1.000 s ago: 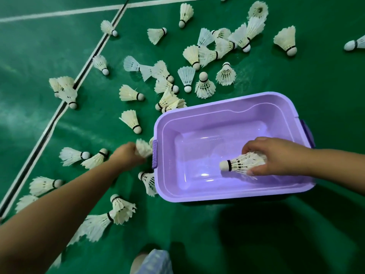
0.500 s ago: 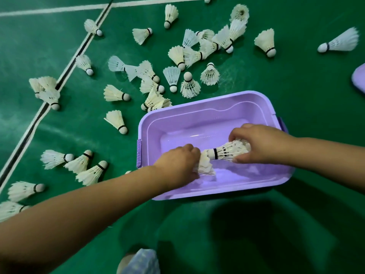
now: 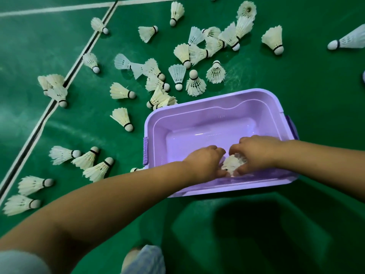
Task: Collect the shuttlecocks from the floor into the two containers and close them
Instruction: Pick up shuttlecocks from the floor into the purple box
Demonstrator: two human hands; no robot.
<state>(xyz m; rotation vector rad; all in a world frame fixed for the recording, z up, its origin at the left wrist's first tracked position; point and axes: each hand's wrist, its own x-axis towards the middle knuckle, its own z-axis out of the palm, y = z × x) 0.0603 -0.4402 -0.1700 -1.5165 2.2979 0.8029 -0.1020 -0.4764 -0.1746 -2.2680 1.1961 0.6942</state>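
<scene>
Hands point(image 3: 230, 162) on white feathered shuttlecocks point(image 3: 233, 163), lilac container point(image 3: 209, 103)

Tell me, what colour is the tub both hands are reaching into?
The tub is light purple, with darker purple side latches, as the head view shows.

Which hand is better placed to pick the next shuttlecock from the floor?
Probably the left hand. Three shuttlecocks lie just left of the purple container, on that arm's side. Right of the container, near the right hand, the floor shows none.
</scene>
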